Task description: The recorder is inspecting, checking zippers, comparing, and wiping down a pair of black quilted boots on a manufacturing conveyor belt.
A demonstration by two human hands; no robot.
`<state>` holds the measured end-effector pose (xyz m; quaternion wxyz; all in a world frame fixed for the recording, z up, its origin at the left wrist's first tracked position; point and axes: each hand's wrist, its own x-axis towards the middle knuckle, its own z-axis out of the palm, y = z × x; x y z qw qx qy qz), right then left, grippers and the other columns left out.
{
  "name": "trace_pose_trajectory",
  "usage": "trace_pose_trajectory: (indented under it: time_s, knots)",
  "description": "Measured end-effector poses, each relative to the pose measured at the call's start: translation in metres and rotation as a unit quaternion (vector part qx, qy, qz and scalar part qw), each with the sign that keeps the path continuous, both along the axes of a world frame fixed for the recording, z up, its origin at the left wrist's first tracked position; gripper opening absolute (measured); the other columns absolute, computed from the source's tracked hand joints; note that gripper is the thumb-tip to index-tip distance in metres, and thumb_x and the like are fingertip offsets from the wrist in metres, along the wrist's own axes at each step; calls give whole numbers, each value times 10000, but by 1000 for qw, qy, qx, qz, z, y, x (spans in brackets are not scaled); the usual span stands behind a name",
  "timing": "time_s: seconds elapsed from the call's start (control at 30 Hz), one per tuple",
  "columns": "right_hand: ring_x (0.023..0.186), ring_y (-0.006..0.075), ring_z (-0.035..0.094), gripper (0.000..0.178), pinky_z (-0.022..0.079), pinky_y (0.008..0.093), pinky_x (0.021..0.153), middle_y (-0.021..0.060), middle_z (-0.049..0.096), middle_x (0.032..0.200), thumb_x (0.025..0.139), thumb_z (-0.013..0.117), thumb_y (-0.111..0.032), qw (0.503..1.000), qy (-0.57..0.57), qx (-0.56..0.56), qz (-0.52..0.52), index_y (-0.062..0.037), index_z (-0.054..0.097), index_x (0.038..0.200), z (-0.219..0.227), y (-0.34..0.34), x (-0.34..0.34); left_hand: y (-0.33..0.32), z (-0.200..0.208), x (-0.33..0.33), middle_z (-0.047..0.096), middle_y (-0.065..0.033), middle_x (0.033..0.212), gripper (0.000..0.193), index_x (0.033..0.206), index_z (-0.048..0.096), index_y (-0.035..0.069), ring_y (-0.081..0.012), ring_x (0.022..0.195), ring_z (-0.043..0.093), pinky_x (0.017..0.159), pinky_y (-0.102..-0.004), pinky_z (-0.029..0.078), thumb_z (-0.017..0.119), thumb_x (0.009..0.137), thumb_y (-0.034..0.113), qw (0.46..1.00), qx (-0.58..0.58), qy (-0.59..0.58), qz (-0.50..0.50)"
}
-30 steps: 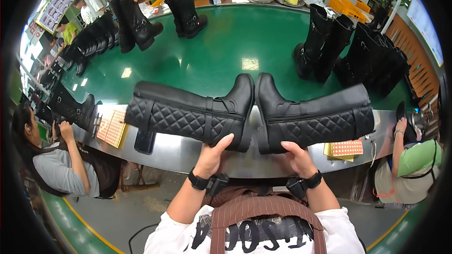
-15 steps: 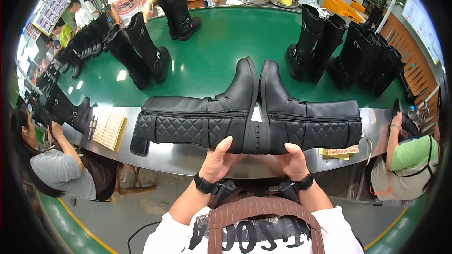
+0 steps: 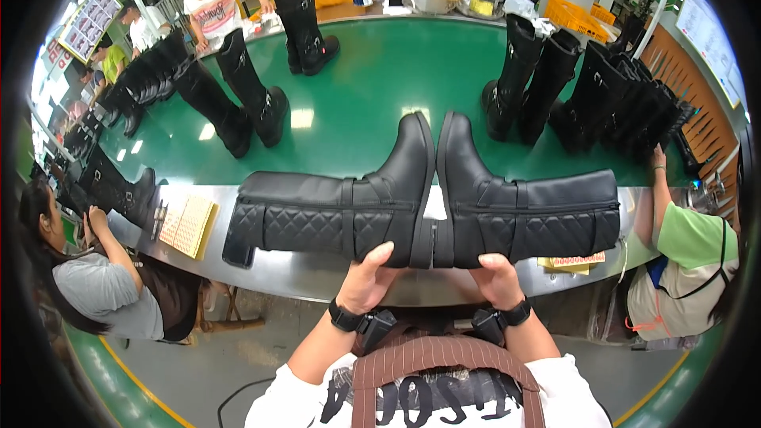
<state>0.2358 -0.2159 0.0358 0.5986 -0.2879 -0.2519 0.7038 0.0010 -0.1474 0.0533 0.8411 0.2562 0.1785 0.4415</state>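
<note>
Two tall black boots lie on their sides, soles facing each other and toes pointing away from me. My left hand (image 3: 369, 279) grips the left boot (image 3: 317, 202) at its heel, thumb on top and fingers hidden beneath. The right boot (image 3: 527, 206) is held the same way by my right hand (image 3: 498, 281). Their heels touch or nearly touch, and a narrow gap shows between the soles toward the middle. Quilted panels and a long zip line run along both shafts. Both boots are above the metal table edge (image 3: 309, 273).
Beyond lies a green tabletop (image 3: 357, 103). Upright black boots stand at left (image 3: 254, 91), far centre (image 3: 304, 32) and right (image 3: 515, 75). A label sheet stack (image 3: 189, 226) lies left, another (image 3: 571, 261) right. Co-workers sit on either side; others work across the table.
The boots have rolled slightly in my hands and come down a little toward me. Across the table, a person's hand now holds the far boots' tops. The right co-worker's arm reaches forward.
</note>
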Motion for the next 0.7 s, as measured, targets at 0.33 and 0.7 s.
trace_pose_trajectory:
  time_s: [0.33,0.7]
  knots:
    - [1183,295,531,695,452,395,980,161,501,1364,771,730,-175,800,-564,171,-114,-29,441,1386,34,31,-13,13,-6,25,667,-43,1006,414,1300,546,-21,-146,948,622,864,-288,500,613,894,27,910,185,346,135]
    - [1260,125,443,565,372,312,1058,26,436,1421,1016,506,-252,988,-112,102,-18,-85,267,1500,49,91,-27,59,-158,-9,551,-158,1292,493,1304,554,65,-304,1189,518,1004,-436,412,616,815,78,668,457,579,99]
